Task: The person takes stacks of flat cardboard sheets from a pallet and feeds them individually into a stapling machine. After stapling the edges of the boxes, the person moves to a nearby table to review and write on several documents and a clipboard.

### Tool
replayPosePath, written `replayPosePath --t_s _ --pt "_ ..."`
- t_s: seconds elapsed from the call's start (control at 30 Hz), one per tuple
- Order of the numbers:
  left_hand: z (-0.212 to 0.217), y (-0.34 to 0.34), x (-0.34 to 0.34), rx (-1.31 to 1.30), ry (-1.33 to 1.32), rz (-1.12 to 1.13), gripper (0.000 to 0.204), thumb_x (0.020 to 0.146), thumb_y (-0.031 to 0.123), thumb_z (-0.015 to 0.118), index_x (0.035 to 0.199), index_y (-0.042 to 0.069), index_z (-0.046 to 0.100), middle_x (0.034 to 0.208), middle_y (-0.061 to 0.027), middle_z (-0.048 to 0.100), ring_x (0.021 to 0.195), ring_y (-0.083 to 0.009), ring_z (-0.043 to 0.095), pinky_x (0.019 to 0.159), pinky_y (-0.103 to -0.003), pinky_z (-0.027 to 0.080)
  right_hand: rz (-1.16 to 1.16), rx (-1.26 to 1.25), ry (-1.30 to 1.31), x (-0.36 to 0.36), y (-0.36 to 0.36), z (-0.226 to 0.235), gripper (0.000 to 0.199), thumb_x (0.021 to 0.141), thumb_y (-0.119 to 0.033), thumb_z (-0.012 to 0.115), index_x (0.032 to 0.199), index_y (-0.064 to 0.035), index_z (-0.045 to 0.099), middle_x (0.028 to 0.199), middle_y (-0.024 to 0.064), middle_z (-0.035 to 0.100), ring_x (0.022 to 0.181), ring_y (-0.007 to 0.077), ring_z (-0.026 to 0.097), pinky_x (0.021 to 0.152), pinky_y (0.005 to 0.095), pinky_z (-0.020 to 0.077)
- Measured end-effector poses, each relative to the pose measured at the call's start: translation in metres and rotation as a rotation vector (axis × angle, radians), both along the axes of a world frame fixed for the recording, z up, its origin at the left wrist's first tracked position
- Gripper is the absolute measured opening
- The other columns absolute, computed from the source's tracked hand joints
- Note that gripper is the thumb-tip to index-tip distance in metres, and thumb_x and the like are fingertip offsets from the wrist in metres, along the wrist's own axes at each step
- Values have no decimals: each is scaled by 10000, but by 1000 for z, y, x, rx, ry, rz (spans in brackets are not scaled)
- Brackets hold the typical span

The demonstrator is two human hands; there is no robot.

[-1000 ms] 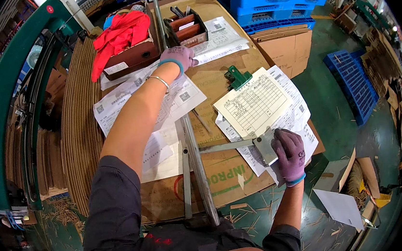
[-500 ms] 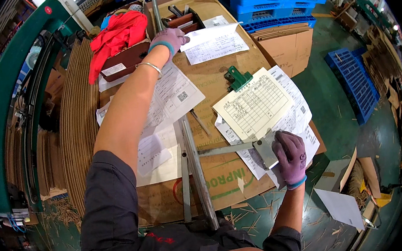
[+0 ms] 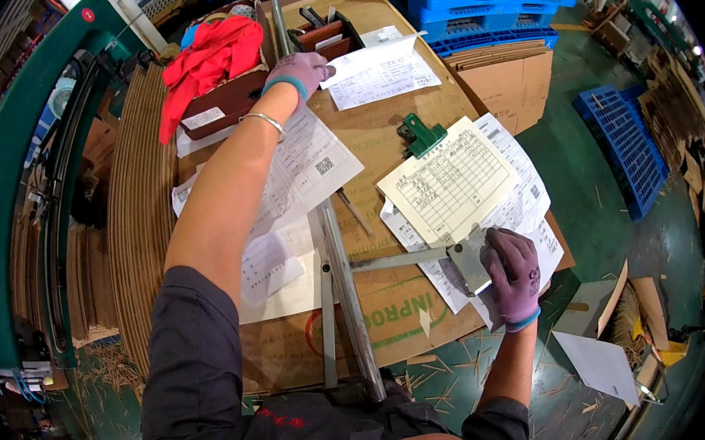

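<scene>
One hand, the left (image 3: 299,74), has its fingers closed on the left edge of a sheet (image 3: 384,85), which lies at the worktop's (image 3: 379,141) far end with its upper part folded over. The right hand (image 3: 512,277), well apart from it, bends its fingers over the right side of a metal plate (image 3: 469,266); whether it grips the plate I cannot tell. The plate overlaps the lower edge of a yellow form (image 3: 455,180) with a green clip (image 3: 422,135) at its top. A pole (image 3: 349,305) runs lengthwise, partly hidden by papers (image 3: 314,168) near the left forearm. Beyond them, a red cloth (image 3: 214,55) drapes over a maroon box (image 3: 227,105), beside a pen tray (image 3: 339,48).
</scene>
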State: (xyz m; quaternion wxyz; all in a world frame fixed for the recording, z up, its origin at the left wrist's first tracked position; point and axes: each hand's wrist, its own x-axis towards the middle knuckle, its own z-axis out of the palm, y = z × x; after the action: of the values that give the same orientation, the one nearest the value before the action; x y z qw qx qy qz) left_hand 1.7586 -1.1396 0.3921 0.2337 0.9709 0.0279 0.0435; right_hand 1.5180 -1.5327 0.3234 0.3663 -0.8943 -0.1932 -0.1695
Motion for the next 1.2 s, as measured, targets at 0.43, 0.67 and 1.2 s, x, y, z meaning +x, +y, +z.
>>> replayPosePath --t_s 0.43,0.67,1.2 --pt "-2 -2 -6 31 16 11 382 837 410 624 1116 157 682 1094 -153 655 1059 -323 592 943 -371 438 -7 -1 18 -1 0 0 307 786 -115 620 1076 -20 649 1083 129 644 1043 317 561 926 404 425" --pt "-14 6 2 27 -13 -26 362 849 390 614 1092 131 681 1059 -147 662 1014 -308 608 907 -375 451 27 -18 11 0 -2 0 334 783 -150 611 1087 -17 643 1096 140 636 1054 330 552 937 414 413" --pt "-25 17 6 -450 122 69 392 856 373 613 1148 117 665 1124 -126 661 1044 -269 614 936 -332 450 4 -5 35 -1 -3 -2 343 774 -141 617 1091 -13 642 1087 147 633 1046 331 551 934 411 415"
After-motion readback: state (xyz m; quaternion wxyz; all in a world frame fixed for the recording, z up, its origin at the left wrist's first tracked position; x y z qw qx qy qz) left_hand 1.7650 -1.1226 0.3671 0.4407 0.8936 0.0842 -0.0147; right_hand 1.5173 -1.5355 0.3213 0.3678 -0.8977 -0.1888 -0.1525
